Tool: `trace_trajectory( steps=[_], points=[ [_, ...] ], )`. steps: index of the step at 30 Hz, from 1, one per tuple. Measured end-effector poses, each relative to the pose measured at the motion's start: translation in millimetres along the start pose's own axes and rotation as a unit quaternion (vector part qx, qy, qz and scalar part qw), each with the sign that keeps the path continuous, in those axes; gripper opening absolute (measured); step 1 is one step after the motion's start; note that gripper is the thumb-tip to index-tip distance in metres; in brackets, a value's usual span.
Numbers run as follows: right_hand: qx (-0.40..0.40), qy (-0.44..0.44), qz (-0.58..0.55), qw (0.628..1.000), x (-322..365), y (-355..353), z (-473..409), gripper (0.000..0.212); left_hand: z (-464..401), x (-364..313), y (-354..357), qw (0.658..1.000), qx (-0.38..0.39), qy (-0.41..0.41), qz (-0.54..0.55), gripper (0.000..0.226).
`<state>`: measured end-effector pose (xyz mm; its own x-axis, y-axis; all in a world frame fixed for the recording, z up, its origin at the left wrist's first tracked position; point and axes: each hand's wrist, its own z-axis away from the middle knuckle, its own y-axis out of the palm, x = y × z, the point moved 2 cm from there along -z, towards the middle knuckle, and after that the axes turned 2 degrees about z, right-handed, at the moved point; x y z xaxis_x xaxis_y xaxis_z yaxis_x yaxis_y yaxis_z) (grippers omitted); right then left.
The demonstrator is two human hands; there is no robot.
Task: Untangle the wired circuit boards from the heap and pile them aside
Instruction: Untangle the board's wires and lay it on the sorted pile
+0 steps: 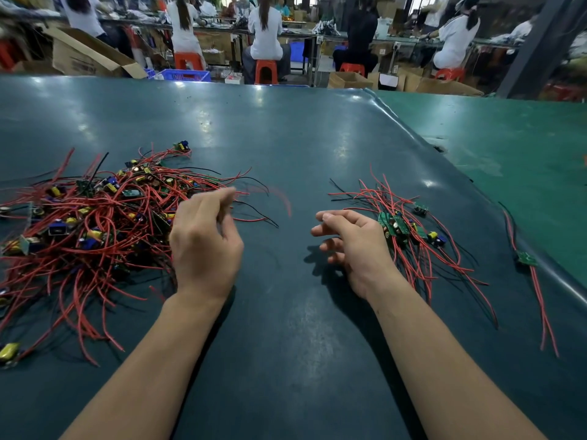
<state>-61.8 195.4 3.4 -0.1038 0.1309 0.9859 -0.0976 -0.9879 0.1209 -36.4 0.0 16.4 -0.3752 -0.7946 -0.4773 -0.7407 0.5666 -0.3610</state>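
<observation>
The left hand (205, 241) sits at the heap's (92, 223) near edge, fingers curled; blurred red wire beyond it, whether it's pinched I can't tell. The right hand (352, 246) hangs loose, holding nothing, the pile (403, 227) just beyond it. Next I'd expect one board drawn free and carried across.

we note a dark teal counter (301, 147), the heap (95, 217) of red and black wires with green boards and yellow and blue parts, the sorted pile (409, 230) alike, and orange-red stools (266, 71) behind.
</observation>
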Motion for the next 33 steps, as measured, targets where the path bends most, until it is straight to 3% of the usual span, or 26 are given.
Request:
trace_trajectory(
  steps=[2, 4, 9, 14, 18, 20, 25, 28, 33],
  points=[
    [0.031, -0.009, 0.017, 0.999, -0.9, 1.5, -0.6, 0.006, 1.7, -9.2, -0.6, 0.989, -0.077, 0.106, 0.063, 0.021],
    [0.083, -0.029, 0.062, 0.994, -4.2, 5.3, 0.1, 0.004, 3.8, -14.2, 6.3, 0.981, -0.086, 0.111, 0.133, 0.027],
    [0.142, -0.094, 0.135, 0.976, -8.5, 15.7, 5.6, 0.021, 9.0, -14.4, 23.4, 0.950, 0.007, -0.120, 0.289, 0.028],
    [0.142, -0.096, 0.067, 0.983, -6.8, 17.8, 8.1, 0.025, 11.7, -14.9, 31.3, 0.851, 0.080, -0.278, 0.437, 0.017],
    [0.107, -0.089, 0.006, 0.990, -2.9, 16.6, 7.6, 0.011, 8.9, -16.5, 30.5, 0.709, 0.089, -0.383, 0.585, 0.010],
    [0.083, -0.091, -0.023, 0.992, -0.6, 15.0, 7.0, 0.011, 9.8, -16.3, 32.8, 0.674, 0.109, -0.409, 0.605, 0.011],
    [0.063, -0.143, -0.022, 0.987, 3.1, 10.7, 7.0, 0.011, 15.9, -19.3, 42.2, 0.686, 0.163, -0.427, 0.566, 0.010],
    [0.055, -0.148, -0.054, 0.986, 3.6, 9.7, 5.6, 0.025, 17.1, -19.1, 43.0, 0.686, 0.190, -0.417, 0.566, 0.017],
    [0.031, -0.061, -0.134, 0.989, 2.2, 10.1, 1.8, 0.051, 16.8, -17.1, 42.9, 0.664, 0.179, -0.429, 0.585, 0.013]
  ],
)
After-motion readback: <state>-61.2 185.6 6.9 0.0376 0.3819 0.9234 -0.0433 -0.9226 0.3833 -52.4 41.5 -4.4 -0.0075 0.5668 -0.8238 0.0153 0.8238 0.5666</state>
